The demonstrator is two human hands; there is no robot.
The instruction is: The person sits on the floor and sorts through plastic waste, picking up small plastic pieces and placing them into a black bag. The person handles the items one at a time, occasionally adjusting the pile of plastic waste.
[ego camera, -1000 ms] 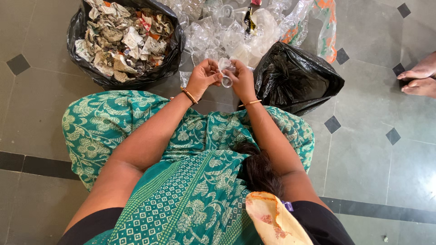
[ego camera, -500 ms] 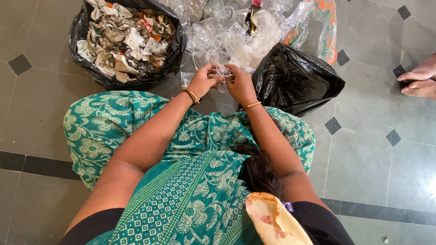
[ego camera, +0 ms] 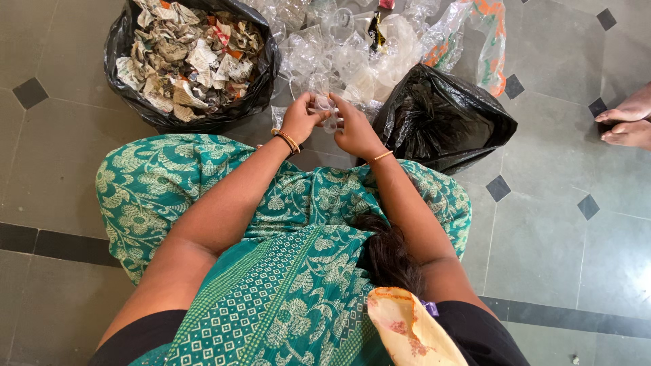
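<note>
My left hand [ego camera: 299, 118] and my right hand [ego camera: 354, 127] meet in front of me and pinch a small piece of clear plastic [ego camera: 325, 106] between their fingertips. Both wrists wear thin gold bangles. The hands hover just before a heap of clear plastic cups and wrappers [ego camera: 346, 51] on the floor. My lap below them is covered by green patterned cloth [ego camera: 285, 203].
A black bag of crumpled newspaper [ego camera: 186, 57] stands at the upper left. Another black bag [ego camera: 441, 115], with only dark folds showing, lies to the right of my hands. An orange-printed clear bag [ego camera: 488, 41] lies behind it. Another person's bare feet [ego camera: 627, 118] rest at the right edge.
Both hands have shifted slightly up and forward toward the plastic heap, still working the clear piece between the fingers. The bags and the feet stay put.
</note>
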